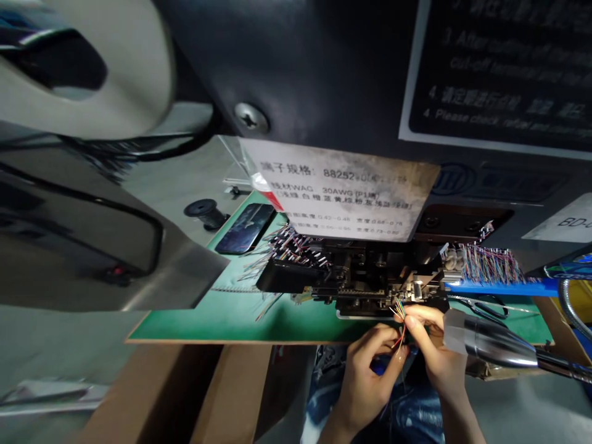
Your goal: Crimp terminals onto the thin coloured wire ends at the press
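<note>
A small bunch of thin coloured wires fans out just in front of the terminal crimping machine's working area. My right hand pinches these wires between thumb and forefinger, with their ends pointing up towards the machine. Lower and to the left, my left hand is closed on the same wires, where a red strand shows between the hands. A metal lamp head partly covers the back of my right hand.
On the green table lie a phone and a heap of wires. Scissors and another wire bundle are at the right. A black spool stands at the left. The machine's dark housing fills the top.
</note>
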Demonstrator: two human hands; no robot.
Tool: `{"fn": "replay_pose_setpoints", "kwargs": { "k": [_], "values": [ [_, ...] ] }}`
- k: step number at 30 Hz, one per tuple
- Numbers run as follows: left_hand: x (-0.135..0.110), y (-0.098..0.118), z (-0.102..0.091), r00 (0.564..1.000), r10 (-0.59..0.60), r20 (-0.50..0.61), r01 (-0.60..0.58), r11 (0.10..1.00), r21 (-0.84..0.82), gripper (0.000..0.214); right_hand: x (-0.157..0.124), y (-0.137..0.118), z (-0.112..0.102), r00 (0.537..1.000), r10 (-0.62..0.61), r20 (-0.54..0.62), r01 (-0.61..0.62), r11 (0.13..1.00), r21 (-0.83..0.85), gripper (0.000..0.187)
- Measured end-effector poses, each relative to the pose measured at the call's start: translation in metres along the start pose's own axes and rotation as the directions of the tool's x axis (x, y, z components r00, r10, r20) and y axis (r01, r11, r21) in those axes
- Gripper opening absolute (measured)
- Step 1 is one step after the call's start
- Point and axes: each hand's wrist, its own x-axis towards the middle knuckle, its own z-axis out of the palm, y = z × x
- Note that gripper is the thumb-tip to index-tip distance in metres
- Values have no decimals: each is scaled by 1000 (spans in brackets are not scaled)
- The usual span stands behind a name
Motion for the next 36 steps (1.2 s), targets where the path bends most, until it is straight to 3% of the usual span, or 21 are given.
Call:
{"fn": "replay_pose_setpoints", "kwargs": {
  "k": [36],
  "values": [
    [-3,-2,0,999,-48,-23,47,998,-35,14,1,2,0,1000,-7,-28,7,1000,1,11]
  ]
}}
